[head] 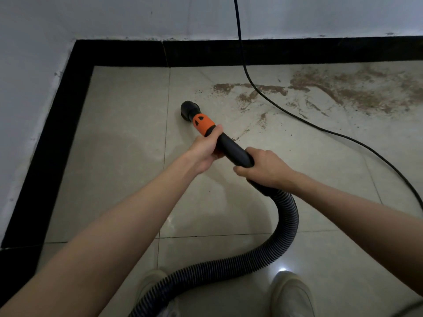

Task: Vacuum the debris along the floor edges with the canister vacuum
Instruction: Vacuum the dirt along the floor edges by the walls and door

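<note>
Your left hand (206,149) fingers are wrapped round the rigid black plastic wand tube (231,148), just behind its orange plastic collar (202,124). Your right hand (263,168) clenches the same tube further back, where it meets the ribbed black flexible hose (286,216). Both hands are grasping; neither is free.

The round black nozzle head (190,109) sits beyond the collar, on or just above the pale glossy floor tiles (128,138); contact is not clear. The scattered brown gritty debris (343,90) lies right of the nozzle, along the black skirting strip (229,52). The thin black power cable (258,92) crosses that debris.

Handling, as I judge it: the tube is stiff and light, so steer from the collar end. The hose is springy and will tug back, so keep the rear grip. Mind the cable.
</note>
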